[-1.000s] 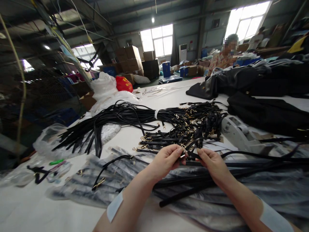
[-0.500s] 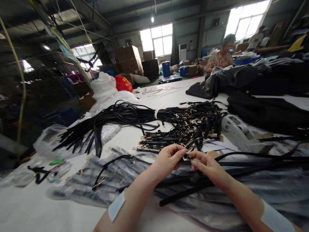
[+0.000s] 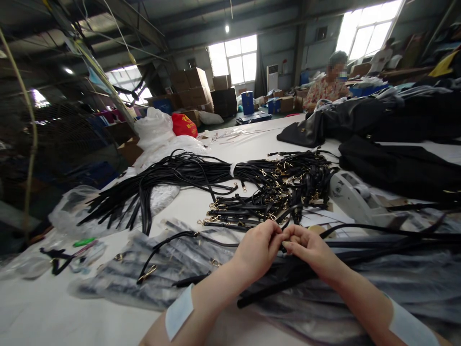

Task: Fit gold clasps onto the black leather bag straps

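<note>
My left hand and my right hand meet in front of me, thumbs and fingertips pinched together on a black strap. The fingers cover most of the part being gripped. To the left of my hands a black strap with a gold snap hook lies on clear plastic bags. I cannot tell whether it is the same strap. On the right, another strap curves away from my right hand. Just beyond are a tied bundle of black straps and a heap of gold-hooked strap ends.
A white device stands right of the heap. Black bags are piled at the right, with a person behind them. White plastic and a red bag sit at the far left edge. A green item lies left.
My left hand has turned and curled over, its wrist raised. The gold buckle that showed between my fingers is now covered. My right hand has barely moved.
</note>
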`<state>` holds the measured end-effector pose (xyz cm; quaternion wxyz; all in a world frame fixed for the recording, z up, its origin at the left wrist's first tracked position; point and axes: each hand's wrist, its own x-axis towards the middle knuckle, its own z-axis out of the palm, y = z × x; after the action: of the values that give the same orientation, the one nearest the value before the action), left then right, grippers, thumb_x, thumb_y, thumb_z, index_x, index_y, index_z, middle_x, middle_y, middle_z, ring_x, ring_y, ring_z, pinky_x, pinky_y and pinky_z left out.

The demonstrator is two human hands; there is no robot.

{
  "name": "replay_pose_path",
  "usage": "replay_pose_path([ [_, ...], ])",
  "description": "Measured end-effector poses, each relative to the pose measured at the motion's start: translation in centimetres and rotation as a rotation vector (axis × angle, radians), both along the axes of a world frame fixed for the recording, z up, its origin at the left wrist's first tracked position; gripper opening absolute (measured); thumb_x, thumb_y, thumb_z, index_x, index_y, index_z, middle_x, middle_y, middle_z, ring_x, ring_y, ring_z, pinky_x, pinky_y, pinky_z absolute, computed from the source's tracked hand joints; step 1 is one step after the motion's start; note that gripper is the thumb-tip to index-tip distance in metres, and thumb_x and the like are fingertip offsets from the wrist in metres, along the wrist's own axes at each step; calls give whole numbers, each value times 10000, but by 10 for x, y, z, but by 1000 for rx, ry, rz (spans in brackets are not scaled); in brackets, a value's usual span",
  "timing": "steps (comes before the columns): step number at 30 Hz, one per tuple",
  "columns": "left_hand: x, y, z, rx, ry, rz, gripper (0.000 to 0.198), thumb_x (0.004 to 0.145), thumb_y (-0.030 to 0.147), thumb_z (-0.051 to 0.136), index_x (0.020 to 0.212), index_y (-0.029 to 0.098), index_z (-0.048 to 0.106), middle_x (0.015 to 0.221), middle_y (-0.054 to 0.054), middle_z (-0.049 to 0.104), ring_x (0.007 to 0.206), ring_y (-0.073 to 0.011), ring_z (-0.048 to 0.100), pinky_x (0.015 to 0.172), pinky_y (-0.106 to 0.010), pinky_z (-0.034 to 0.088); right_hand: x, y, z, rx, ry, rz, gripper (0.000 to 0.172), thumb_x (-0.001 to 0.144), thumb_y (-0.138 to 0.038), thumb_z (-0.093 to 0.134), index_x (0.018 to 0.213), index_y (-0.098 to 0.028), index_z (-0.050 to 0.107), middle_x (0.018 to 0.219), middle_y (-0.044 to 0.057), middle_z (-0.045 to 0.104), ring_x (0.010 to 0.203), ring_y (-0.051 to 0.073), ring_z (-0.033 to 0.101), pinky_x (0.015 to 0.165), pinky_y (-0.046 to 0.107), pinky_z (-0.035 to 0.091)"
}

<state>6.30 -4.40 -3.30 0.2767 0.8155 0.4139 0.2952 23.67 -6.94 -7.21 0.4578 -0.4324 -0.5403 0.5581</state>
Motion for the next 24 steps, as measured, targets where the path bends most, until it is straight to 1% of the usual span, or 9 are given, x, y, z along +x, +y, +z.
replay_pose_path([
  [4,-2,-2,1,59,4,-3,94,925,257,529,872,197,577,812,-22,666,724,-162,599,665,-257,429,0,1,0,-4,-9,2,434,769,-579,718,884,-167,646,642,-22,515,591,110,426,536,221,344],
  [7,-2,-1,1,89,-6,-18,126,935,281,526,857,195,577,793,-22,660,707,-158,594,646,-250,422,-1,2,-1,-3,-4,56,424,782,-576,708,861,-163,651,693,-6,551,624,118,463,562,228,384],
  [10,-2,0,0,103,-18,-33,120,931,277,533,857,197,584,795,-18,661,713,-153,599,653,-243,425,0,2,-2,-3,15,94,414,792,-568,704,850,-162,642,737,-1,562,652,117,470,591,232,405],
  [14,-1,0,-2,74,-39,-57,101,918,248,542,847,199,594,790,-8,666,707,-140,599,651,-227,425,2,3,-3,-9,32,122,395,798,-545,707,848,-162,629,742,-2,551,669,119,474,614,238,423],
  [18,0,-1,1,38,-62,-70,113,906,233,547,815,193,601,759,0,661,673,-128,580,633,-218,413,3,2,-4,-28,18,161,389,805,-546,691,826,-165,613,755,7,547,691,131,495,624,244,439],
  [21,0,-2,5,14,-70,-77,140,908,248,542,796,187,600,746,1,657,667,-124,573,629,-216,408,3,1,-4,-39,7,188,406,772,-557,710,835,-166,621,701,-1,528,681,143,513,599,243,434],
  [24,-1,-3,9,-31,-70,-92,194,923,285,521,776,182,595,704,8,634,632,-115,544,597,-211,390,2,0,-3,-29,15,191,422,731,-554,742,841,-164,624,659,-13,500,647,140,499,560,238,411],
])
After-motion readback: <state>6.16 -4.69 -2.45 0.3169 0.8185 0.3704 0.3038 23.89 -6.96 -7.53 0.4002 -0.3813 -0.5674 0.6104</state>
